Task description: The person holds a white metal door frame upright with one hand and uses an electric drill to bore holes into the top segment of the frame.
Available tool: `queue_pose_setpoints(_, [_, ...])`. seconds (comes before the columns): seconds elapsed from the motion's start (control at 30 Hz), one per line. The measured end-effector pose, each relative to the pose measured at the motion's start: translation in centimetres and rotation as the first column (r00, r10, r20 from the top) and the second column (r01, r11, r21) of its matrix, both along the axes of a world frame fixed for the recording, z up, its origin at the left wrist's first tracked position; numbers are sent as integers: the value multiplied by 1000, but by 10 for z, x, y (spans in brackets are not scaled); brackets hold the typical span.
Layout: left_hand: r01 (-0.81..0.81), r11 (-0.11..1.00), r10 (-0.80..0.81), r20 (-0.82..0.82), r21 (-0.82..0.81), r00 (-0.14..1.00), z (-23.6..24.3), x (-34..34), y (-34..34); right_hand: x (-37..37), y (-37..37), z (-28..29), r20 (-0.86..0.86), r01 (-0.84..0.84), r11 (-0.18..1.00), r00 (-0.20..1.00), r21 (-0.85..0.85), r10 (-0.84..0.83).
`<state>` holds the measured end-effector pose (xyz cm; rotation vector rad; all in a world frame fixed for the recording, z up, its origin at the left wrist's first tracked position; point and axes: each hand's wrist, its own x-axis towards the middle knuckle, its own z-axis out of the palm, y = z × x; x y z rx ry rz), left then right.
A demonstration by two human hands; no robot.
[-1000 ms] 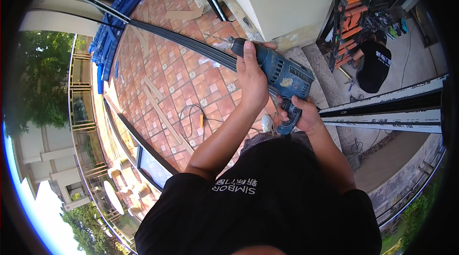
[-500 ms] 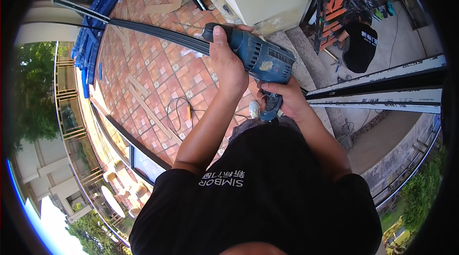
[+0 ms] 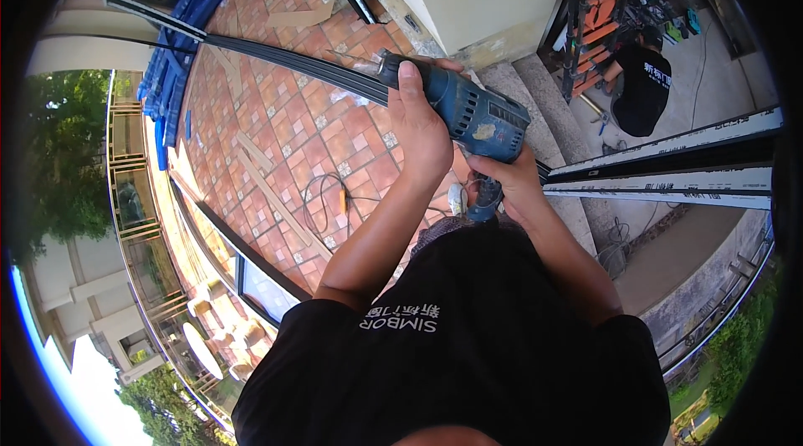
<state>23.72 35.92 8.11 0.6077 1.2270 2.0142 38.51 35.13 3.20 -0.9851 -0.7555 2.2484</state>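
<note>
One drill point(image 3: 493, 124) is being gripped, left hand point(image 3: 421, 132) curled round its front point(image 3: 437, 88), right hand point(image 3: 520, 183) closed round its handle point(image 3: 484, 199), no finished hole being shown.

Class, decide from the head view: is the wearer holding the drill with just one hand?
No, the left hand grips the front of the drill while the right hand holds its handle.

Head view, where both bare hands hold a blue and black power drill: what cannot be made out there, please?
All in the head view:
- Left hand: most fingers hidden behind the blue and black power drill.
- Drill's trigger: covered by the right hand.
- Small cluttered things beyond the co-worker in a black shirt: too small and dark.
- Green trees: cut off by the dark round rim.
</note>
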Motion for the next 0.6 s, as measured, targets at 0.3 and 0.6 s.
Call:
queue_pose_setpoints(0.3, [29, 998, -29, 10, 55, 1000, -4, 5, -8, -7, -10, -1, 104, 104, 983, 987, 149, -120])
queue_pose_setpoints(0.6, [110, 988, -116, 55, 112, 992, 4, 8, -16, 18, -10, -32, -515, -203, 975, 848, -92, 128])
